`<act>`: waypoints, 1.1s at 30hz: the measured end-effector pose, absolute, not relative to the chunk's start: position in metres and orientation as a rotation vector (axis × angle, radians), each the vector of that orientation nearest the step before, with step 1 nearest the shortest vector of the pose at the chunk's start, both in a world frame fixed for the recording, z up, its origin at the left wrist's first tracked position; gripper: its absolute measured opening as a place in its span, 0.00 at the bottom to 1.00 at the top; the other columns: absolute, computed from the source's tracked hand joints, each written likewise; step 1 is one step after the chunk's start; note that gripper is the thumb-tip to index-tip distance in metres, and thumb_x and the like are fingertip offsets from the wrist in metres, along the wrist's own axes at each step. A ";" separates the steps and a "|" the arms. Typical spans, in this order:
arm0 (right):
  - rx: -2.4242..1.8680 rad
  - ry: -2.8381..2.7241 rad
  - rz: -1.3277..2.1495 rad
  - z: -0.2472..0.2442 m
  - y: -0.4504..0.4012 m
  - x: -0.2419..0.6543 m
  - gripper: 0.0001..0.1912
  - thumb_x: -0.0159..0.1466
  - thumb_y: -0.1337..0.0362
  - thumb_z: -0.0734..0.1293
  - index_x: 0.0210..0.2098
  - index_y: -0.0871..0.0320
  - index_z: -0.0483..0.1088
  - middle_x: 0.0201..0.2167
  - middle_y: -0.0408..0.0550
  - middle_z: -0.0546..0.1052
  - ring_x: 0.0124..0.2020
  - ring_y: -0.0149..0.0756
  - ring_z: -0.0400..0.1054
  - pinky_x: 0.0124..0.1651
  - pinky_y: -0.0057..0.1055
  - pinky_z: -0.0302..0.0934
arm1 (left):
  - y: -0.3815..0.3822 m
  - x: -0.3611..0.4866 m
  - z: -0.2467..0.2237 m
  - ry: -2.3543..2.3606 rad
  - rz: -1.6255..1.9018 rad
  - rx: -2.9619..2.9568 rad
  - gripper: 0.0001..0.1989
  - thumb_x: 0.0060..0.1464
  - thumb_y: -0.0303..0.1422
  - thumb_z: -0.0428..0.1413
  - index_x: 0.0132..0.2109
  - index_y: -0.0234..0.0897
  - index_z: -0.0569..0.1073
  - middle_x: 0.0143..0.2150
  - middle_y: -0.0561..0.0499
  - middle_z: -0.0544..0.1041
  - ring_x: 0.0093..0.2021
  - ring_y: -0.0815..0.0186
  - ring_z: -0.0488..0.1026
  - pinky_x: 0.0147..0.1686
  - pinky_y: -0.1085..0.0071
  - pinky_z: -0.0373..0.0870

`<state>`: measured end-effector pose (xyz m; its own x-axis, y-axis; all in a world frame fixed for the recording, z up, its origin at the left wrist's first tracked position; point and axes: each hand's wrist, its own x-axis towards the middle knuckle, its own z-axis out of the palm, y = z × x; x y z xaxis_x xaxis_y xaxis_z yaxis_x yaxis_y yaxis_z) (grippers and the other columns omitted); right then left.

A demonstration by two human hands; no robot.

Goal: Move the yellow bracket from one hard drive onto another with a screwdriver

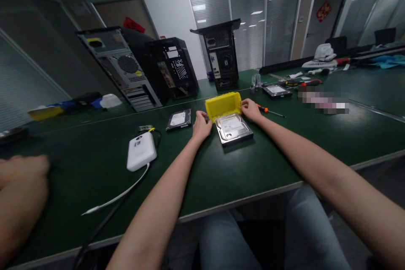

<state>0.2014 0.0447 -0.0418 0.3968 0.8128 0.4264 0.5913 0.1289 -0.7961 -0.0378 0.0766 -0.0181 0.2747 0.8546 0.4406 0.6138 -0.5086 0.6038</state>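
Observation:
A yellow plastic cover point(224, 106), shallow with a raised rim, stands on edge behind a silver hard drive point(233, 128). The drive lies label up on the green table, close against the cover's lower edge. My right hand point(251, 111) pinches the cover's right end between thumb and fingers. At its lower left corner, the curled fingers of my left hand point(201, 126) close on the edge; their tips are partly hidden. Left of that hand lies a second hard drive point(179, 120). A screwdriver point(268, 111) with an orange and black handle rests beside my right hand.
Three computer cases point(139, 71) stand along the back. A white power bank point(141, 151) with a cable lies on the left, near another person's hand point(25, 166). Another hard drive point(276, 91) and several tools point(310, 83) are at the back right. The table's front edge point(243, 201) runs before my knees.

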 end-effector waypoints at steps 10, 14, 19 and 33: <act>-1.568 -1.297 0.244 -0.038 0.043 0.201 0.13 0.54 0.70 0.62 0.40 0.60 0.67 0.32 0.47 0.77 0.35 0.33 0.71 0.42 0.30 0.63 | 0.072 -0.040 -0.012 1.462 1.014 2.338 0.17 0.46 0.35 0.58 0.42 0.39 0.61 0.44 0.46 0.73 0.44 0.59 0.72 0.43 0.62 0.67; -1.592 -1.319 0.237 -0.034 0.040 0.201 0.13 0.54 0.69 0.62 0.40 0.60 0.68 0.30 0.45 0.76 0.33 0.33 0.71 0.40 0.30 0.63 | 0.071 -0.042 -0.011 1.446 1.049 2.364 0.13 0.49 0.34 0.57 0.41 0.39 0.63 0.41 0.46 0.74 0.43 0.60 0.72 0.42 0.63 0.67; -1.620 -1.326 0.220 -0.031 0.037 0.203 0.13 0.53 0.69 0.62 0.39 0.59 0.68 0.29 0.44 0.76 0.33 0.33 0.70 0.41 0.30 0.62 | 0.067 -0.042 -0.011 1.419 1.053 2.377 0.10 0.50 0.30 0.56 0.40 0.39 0.65 0.38 0.49 0.75 0.39 0.63 0.73 0.40 0.66 0.67; -1.581 -1.348 0.251 -0.034 0.036 0.201 0.16 0.54 0.68 0.61 0.42 0.62 0.68 0.32 0.47 0.75 0.33 0.33 0.68 0.39 0.29 0.62 | 0.063 -0.042 -0.014 1.427 1.029 2.388 0.10 0.51 0.30 0.55 0.41 0.37 0.65 0.37 0.49 0.76 0.37 0.64 0.74 0.39 0.67 0.68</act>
<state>0.2007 0.0363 -0.0339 0.3567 0.8333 0.4224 0.6250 0.1232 -0.7708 -0.0425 0.0635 -0.0145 0.3014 0.8292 0.4706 0.7084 -0.5252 0.4716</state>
